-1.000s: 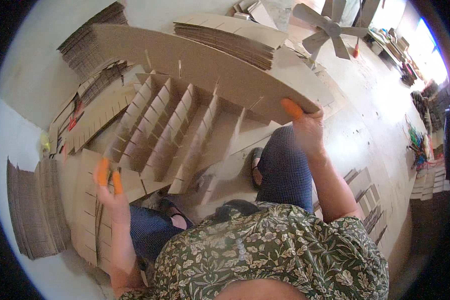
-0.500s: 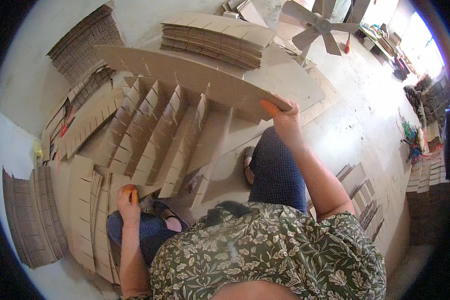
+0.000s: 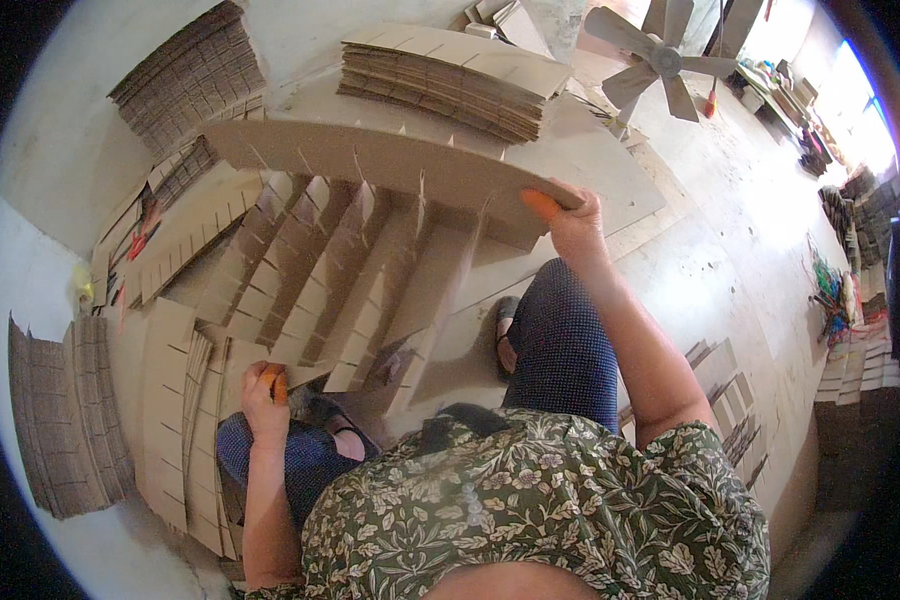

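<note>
Gripping the long cardboard strip [image 3: 385,165] by its right end in the right hand [image 3: 576,228], holding it lengthwise leftward from that grip, crosswise at the far ends of the slotted cardboard dividers [image 3: 363,325]. Curling the left hand [image 3: 264,402] near their closer ends, not showing whether gripping anything.

Matt cardboard forms a long strip [image 3: 370,155] and dividers [image 3: 315,290] at center frame; a rough-edged cardboard stack [image 3: 190,80] stands upper left, smooth floor [image 3: 710,240] gleams right, cloth shirt [image 3: 540,480] below.

no readable text, no legible labels, numbers or signs
</note>
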Tool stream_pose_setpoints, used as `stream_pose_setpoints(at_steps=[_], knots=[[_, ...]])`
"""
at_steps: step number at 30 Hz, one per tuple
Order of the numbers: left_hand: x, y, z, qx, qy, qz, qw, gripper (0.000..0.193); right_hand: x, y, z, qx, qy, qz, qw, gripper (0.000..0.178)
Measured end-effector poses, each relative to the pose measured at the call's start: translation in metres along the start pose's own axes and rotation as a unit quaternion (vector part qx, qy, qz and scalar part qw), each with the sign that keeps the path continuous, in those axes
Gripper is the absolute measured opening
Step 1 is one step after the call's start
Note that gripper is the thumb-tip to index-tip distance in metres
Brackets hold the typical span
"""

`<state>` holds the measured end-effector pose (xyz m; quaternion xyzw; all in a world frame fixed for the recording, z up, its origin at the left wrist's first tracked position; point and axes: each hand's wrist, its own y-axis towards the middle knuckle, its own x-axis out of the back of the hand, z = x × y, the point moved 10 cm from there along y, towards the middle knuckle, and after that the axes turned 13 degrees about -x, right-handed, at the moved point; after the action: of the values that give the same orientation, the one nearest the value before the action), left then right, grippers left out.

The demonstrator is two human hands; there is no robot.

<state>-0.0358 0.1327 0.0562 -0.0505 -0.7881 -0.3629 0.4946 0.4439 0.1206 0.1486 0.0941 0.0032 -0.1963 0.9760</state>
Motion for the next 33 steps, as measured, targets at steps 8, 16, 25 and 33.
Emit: stream_pose_setpoints(at_steps=[8,16,25,33], knots=[[0.003,0.0,-0.002,-0.016,0.03,-0.01,0.999,0.015,-0.005,-0.008,-0.021,-0.014,-0.187,-0.014,0.982,0.011],[0.004,0.002,-0.001,0.014,-0.017,-0.01,1.0,0.015,-0.016,-0.021,-0.02,-0.041,-0.128,-0.023,0.991,0.01],[0.003,0.002,-0.005,0.018,-0.022,0.008,1.0,0.016,-0.026,-0.022,-0.027,0.006,-0.154,-0.02,0.988,0.008],[0.051,0.015,-0.004,0.058,-0.109,-0.133,0.983,0.017,-0.014,-0.029,-0.018,-0.018,-0.238,-0.008,0.971,0.006]])
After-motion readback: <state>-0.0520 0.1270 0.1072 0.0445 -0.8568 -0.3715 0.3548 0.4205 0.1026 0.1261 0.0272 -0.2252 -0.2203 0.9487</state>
